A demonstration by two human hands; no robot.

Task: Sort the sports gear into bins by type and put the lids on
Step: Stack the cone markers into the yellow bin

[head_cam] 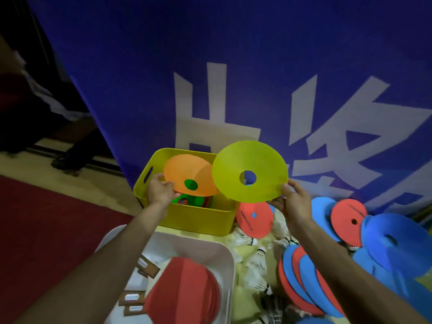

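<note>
Orange cone (187,174), yellow cone (250,171) over the bin (191,218), mid-frame.
Left hand (160,190) and right hand (294,202) pinch the rims; the yellow could slip and land outside.

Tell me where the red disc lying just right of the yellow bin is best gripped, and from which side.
Probably pinch the red disc by its thin rim at the near edge, thumb on one face, fingers on the other, coming from the near side. It is a flat saucer with only a small centre hole, the yellow bin crowds its left, and its near edge shows free.
</note>
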